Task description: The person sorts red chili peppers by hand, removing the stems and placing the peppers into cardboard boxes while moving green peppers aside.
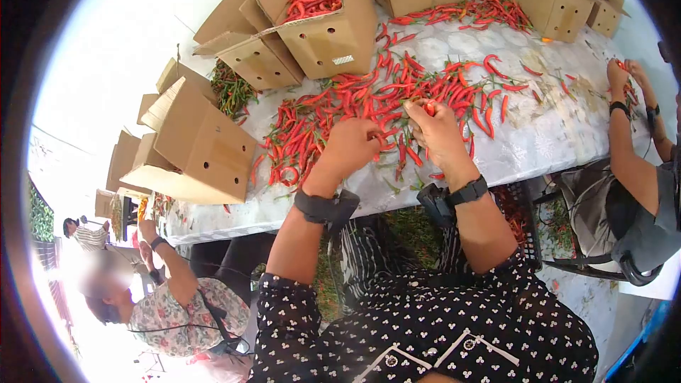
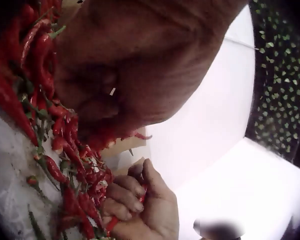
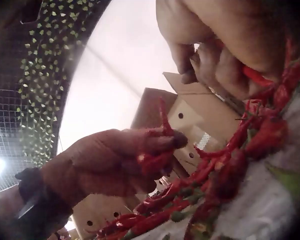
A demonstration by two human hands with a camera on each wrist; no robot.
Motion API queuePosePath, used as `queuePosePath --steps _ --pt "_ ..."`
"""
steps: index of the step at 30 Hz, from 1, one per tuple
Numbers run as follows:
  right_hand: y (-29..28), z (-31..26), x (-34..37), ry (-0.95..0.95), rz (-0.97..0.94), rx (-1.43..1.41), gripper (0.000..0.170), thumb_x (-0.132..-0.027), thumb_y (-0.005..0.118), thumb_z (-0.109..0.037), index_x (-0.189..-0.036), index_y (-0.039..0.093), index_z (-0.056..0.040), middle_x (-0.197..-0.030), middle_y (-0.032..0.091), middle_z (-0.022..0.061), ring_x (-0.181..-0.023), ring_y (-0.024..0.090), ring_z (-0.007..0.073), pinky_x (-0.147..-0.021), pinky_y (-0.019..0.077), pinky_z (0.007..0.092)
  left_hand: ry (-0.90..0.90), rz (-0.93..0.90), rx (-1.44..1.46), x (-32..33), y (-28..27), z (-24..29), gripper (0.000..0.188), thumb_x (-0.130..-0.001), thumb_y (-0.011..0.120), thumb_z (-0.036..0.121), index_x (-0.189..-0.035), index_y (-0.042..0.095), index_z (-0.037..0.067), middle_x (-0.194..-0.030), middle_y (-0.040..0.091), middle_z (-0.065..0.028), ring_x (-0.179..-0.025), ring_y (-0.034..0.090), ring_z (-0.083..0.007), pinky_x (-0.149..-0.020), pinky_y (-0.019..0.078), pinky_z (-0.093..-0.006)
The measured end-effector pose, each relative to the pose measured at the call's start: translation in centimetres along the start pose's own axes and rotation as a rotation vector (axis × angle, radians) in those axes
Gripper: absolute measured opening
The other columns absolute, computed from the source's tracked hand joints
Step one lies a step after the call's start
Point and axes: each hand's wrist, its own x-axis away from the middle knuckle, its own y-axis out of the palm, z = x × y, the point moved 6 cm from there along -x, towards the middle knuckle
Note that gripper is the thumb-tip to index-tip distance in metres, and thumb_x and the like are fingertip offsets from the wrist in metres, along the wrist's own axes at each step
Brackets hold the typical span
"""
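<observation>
Red chili peppers [image 1: 369, 96] with green stems lie heaped on the table under both hands. My left hand [image 1: 351, 145] is over the near side of the heap. In the right wrist view it pinches red chilies [image 3: 157, 162] between thumb and fingers, one tip poking upward. My right hand [image 1: 440, 135] is just to the right, a little higher, its fingers curled round red chilies [image 1: 428, 108]. The left wrist view shows red between those curled fingers and the palm [image 2: 160, 212]. How many each hand holds is hidden by the fingers.
Cardboard boxes [image 1: 333, 46] line the table's far side, some filled with red chilies. An open box [image 1: 206, 149] stands at the left, near a green pile [image 1: 230, 89]. People sit at both sides, one's hands [image 1: 624, 74] at the right end. The patterned tablecloth [image 1: 521, 149] covers the table.
</observation>
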Motion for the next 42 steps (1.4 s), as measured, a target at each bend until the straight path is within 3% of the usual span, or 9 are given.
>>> queuePosePath --steps 7,10,12,19,28,31,36,39,42 --pt "-0.5 0.1 -0.4 -0.026 0.006 0.067 0.017 -0.081 0.061 -0.021 -0.078 0.056 -0.0054 -0.053 0.038 -0.0097 -0.043 0.03 0.0005 -0.039 0.0208 0.0199 0.156 -0.051 -0.386 -0.6 2.4 0.4 0.012 -0.069 0.059 0.014 -0.073 0.06 0.003 -0.069 0.058 -0.0168 -0.069 0.057 -0.035 -0.062 0.0446 -0.0418" --pt "-0.6 -0.1 -0.5 -0.017 0.025 0.065 0.017 -0.081 0.06 -0.022 -0.076 0.055 -0.0066 -0.052 0.038 -0.0094 -0.042 0.029 0.0007 -0.038 0.0209 0.0201 0.26 0.03 -0.2 -0.3 1.2 1.1 0.014 -0.073 0.059 0.015 -0.078 0.059 0.002 -0.071 0.058 -0.0163 -0.07 0.058 -0.0318 -0.063 0.0445 -0.0401" --pt "-0.8 -0.1 -0.5 -0.034 0.043 0.049 0.017 -0.081 0.06 -0.022 -0.074 0.054 -0.0074 -0.052 0.039 -0.009 -0.041 0.03 0.001 -0.037 0.0213 0.0204 -0.177 -0.003 0.195 0.3 -0.3 0.7 0.014 -0.076 0.058 0.015 -0.081 0.058 0.002 -0.07 0.056 -0.0139 -0.066 0.057 -0.0232 -0.063 0.044 -0.0353" --pt "-1.4 -0.2 -0.6 -0.03 0.081 -0.049 0.018 -0.082 0.06 -0.02 -0.07 0.052 -0.0098 -0.054 0.04 -0.0081 -0.042 0.033 0.0023 -0.037 0.0228 0.0212 -0.05 0.021 0.282 0.3 0.5 1.6 0.013 -0.075 0.059 0.011 -0.08 0.057 0.0 -0.065 0.052 -0.0106 -0.065 0.05 -0.0103 -0.061 0.0426 -0.0269" --pt "-1.8 -0.3 -0.9 -0.053 0.023 -0.11 0.02 -0.082 0.06 -0.018 -0.066 0.05 -0.0112 -0.054 0.04 -0.0079 -0.043 0.031 0.0024 -0.038 0.0217 0.021 0.039 -0.128 -0.239 -0.8 4.3 1.9 0.025 -0.068 0.064 0.023 -0.079 0.06 0.0 -0.076 0.06 -0.0218 -0.073 0.057 -0.0397 -0.066 0.0447 -0.0458" --pt "-1.7 -0.5 -0.7 -0.04 0.061 -0.109 0.021 -0.082 0.06 -0.018 -0.066 0.049 -0.0115 -0.055 0.041 -0.0076 -0.042 0.031 0.0023 -0.037 0.0207 0.0204 -0.008 -0.194 -0.27 -0.9 5.2 0.4 0.02 -0.069 0.062 0.019 -0.076 0.059 0.0 -0.071 0.059 -0.0205 -0.07 0.06 -0.0334 -0.065 0.0457 -0.0424" --pt "-2.2 -0.5 -0.7 -0.015 0.09 -0.102 0.023 -0.084 0.059 -0.023 -0.066 0.049 -0.0118 -0.051 0.035 -0.0083 -0.04 0.026 0.0028 -0.037 0.0198 0.0207 -0.215 -0.234 0.588 0.0 4.0 0.1 0.012 -0.078 0.058 0.012 -0.08 0.058 0.001 -0.074 0.061 -0.004 -0.067 0.059 -0.014 -0.06 0.0464 -0.0289" --pt "-2.4 -0.5 -0.7 -0.01 0.072 -0.127 0.025 -0.083 0.059 -0.023 -0.065 0.048 -0.0119 -0.051 0.035 -0.0079 -0.039 0.027 0.0034 -0.037 0.0205 0.0212 -0.284 -0.142 0.676 0.2 1.5 1.4 0.012 -0.081 0.055 0.013 -0.086 0.056 0.002 -0.079 0.059 -0.0009 -0.07 0.058 -0.0111 -0.06 0.0462 -0.025" --pt "-2.5 -0.3 -1.0 -0.041 0.057 -0.181 0.016 -0.083 0.058 -0.019 -0.071 0.051 -0.0114 -0.054 0.041 -0.007 -0.04 0.032 0.003 -0.035 0.0218 0.0204 -0.088 -0.109 0.68 -1.0 0.7 4.5 0.012 -0.082 0.054 0.012 -0.089 0.056 0.002 -0.079 0.059 -0.0016 -0.071 0.057 -0.0083 -0.062 0.0459 -0.0232"
